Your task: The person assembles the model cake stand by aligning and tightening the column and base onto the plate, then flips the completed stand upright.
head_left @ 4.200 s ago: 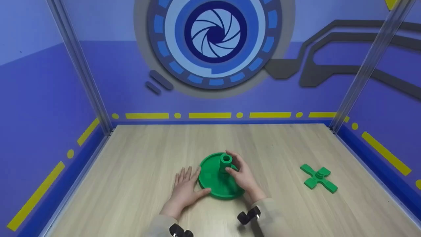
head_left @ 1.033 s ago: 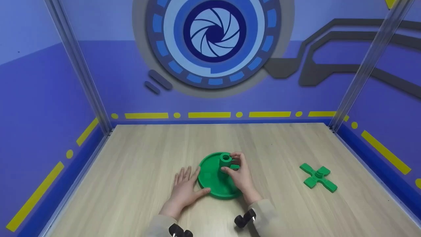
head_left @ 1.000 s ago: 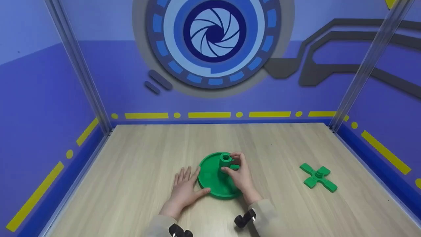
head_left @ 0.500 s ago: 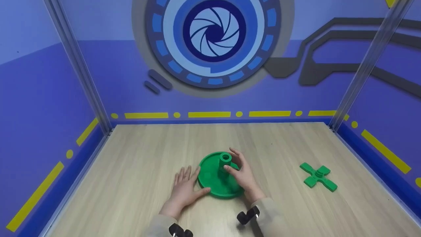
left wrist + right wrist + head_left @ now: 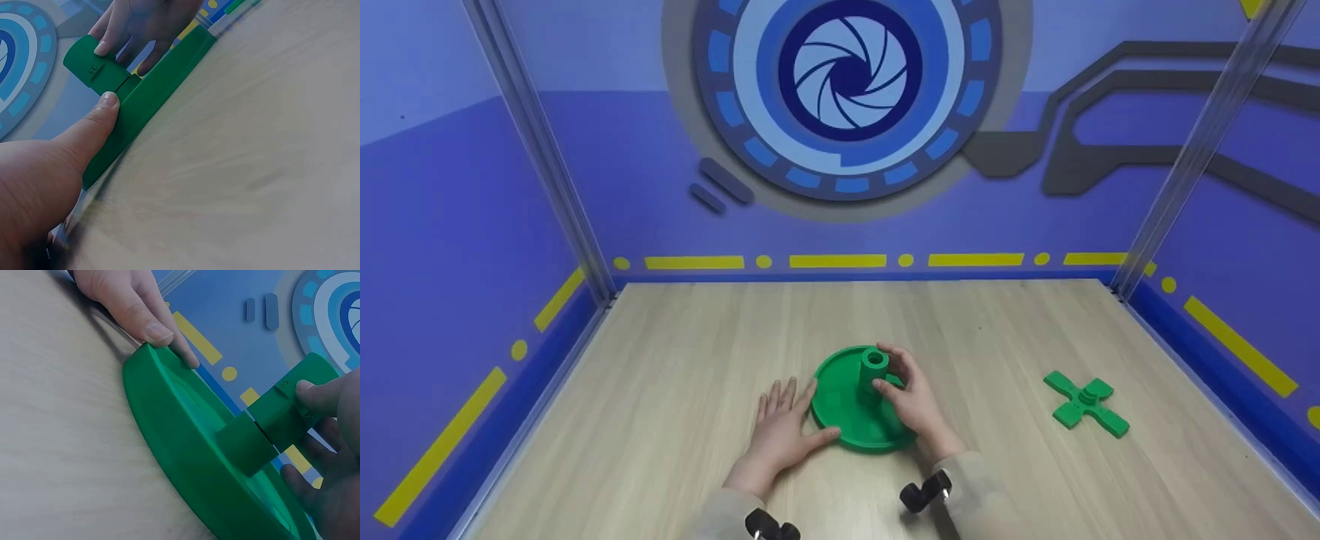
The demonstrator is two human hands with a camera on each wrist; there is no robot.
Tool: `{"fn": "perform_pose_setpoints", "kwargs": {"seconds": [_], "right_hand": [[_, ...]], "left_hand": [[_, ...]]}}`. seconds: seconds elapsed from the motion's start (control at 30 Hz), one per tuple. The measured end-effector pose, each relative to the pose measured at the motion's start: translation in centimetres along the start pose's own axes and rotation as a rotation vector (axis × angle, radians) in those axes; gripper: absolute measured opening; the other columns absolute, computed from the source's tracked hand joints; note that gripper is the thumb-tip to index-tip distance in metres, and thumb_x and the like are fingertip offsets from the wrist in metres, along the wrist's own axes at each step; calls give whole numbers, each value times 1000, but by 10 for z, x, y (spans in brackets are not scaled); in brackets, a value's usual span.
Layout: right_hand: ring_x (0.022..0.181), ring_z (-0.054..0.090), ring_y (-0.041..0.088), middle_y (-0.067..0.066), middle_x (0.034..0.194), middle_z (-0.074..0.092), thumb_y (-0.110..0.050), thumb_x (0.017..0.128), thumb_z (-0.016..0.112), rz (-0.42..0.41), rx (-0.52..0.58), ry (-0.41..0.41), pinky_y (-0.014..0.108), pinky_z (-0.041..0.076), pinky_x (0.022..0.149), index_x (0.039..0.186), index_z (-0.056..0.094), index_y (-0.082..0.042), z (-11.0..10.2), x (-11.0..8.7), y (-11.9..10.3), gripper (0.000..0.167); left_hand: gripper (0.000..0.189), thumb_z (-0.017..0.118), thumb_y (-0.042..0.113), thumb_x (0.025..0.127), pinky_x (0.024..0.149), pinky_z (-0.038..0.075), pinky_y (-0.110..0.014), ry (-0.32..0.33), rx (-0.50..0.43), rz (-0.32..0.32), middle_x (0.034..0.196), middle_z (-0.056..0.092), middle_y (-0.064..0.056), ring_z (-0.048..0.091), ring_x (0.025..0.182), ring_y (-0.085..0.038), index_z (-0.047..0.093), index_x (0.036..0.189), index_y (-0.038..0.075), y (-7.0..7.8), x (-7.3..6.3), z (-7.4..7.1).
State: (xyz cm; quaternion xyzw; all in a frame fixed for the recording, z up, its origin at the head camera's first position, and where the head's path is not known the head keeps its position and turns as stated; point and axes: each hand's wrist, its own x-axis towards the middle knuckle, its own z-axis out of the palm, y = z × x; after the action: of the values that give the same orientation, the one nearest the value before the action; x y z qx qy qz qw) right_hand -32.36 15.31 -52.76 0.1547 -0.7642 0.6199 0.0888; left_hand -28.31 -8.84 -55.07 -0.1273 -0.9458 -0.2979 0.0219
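Observation:
A round green tray (image 5: 840, 409) with a raised rim lies flat on the table, a short post (image 5: 244, 441) standing up from its middle. Upright on that post is a green hollow tube (image 5: 873, 367); a thin dark seam (image 5: 259, 427) shows between the two in the right wrist view. My right hand (image 5: 916, 405) pinches the tube from the right, thumb in front and fingers behind. With straight, spread fingers, my left hand (image 5: 781, 439) rests at the tray's left side, thumb and index finger touching the rim.
A green cross-shaped piece (image 5: 1086, 405) with a ridged, screw-like stub in its centre lies on the wooden table (image 5: 697, 337) to the right. Blue printed panels (image 5: 607, 180) enclose the table at the back and both sides.
Over the last second my right hand's fingers have loosened, reached out and closed round the tube again. The left hand, tray and cross-shaped piece stay in place.

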Motion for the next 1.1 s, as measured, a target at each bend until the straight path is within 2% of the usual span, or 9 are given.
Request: {"fn": "perform_pose_setpoints", "kwargs": {"seconds": [0.43, 0.63, 0.87, 0.97, 1.1], "right_hand": [[121, 61, 36, 22, 133, 64, 1, 88, 78, 33, -3, 84, 57, 50, 103, 135, 53, -3, 5, 0, 0, 53], [121, 61, 36, 21, 131, 63, -5, 87, 80, 43, -52, 103, 58, 51, 102, 134, 52, -7, 7, 0, 2, 54], [119, 63, 34, 18, 128, 64, -8, 86, 83, 44, -102, 134, 51, 56, 97, 132, 51, -9, 9, -2, 1, 56], [121, 61, 33, 16, 131, 63, -12, 87, 83, 67, -73, 117, 52, 55, 100, 134, 51, -11, 7, -2, 1, 58], [131, 55, 37, 19, 143, 58, -14, 95, 75, 65, 20, 69, 59, 43, 114, 146, 47, -8, 3, -1, 0, 58]], "left_hand": [[98, 69, 67, 87, 128, 7, -68, 0, -4, -4, 167, 24, -29, 12, 157, -53, 35, 161, 13, -1, 1, 0], [98, 68, 69, 87, 128, 6, -67, -3, -12, -7, 168, 24, -28, 11, 157, -52, 35, 161, 14, -1, 1, 0], [97, 69, 67, 87, 128, 6, -67, -7, -23, -6, 168, 24, -28, 11, 157, -53, 35, 162, 14, -2, 2, 1], [98, 69, 67, 87, 127, 6, -68, -8, -19, -7, 168, 24, -28, 11, 157, -53, 35, 162, 15, -2, 2, 1], [98, 67, 69, 87, 128, 6, -67, -10, -9, -13, 168, 24, -27, 11, 157, -52, 35, 162, 15, -1, 2, 1]]}}
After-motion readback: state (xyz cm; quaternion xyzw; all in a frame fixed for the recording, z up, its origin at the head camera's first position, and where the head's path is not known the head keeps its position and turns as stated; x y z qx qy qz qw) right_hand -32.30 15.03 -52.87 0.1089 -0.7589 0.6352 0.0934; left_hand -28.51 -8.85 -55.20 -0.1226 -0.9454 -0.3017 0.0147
